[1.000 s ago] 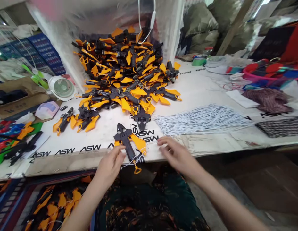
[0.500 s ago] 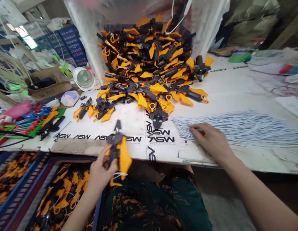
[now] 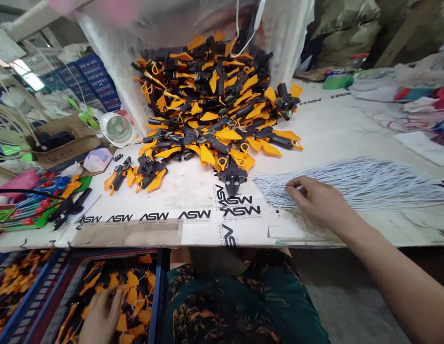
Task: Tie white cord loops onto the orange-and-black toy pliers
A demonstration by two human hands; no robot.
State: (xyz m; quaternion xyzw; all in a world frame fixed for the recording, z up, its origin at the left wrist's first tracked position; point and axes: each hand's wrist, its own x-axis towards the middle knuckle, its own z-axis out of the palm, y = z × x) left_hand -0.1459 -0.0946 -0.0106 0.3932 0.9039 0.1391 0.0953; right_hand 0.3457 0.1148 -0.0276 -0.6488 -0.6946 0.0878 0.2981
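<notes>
Our left hand (image 3: 100, 317) has dropped into the blue crate (image 3: 159, 291), grip unclear among orange parts (image 3: 132, 282); right hand (image 3: 318, 197) lies half-curled on white cords (image 3: 379, 184), pinch unclear.

The person's hands are bare: the left hand (image 3: 100, 317) and the right hand (image 3: 317, 198) wear no gloves, rings or tape that can be made out. The right forearm (image 3: 397, 272) is bare as well, with no sleeve in view. Across the lap lies a dark green garment (image 3: 239, 301), soft-looking cloth printed with scattered orange and tan brushy, leaf-like marks. Whether it is trousers or a skirt cannot be told.
</notes>
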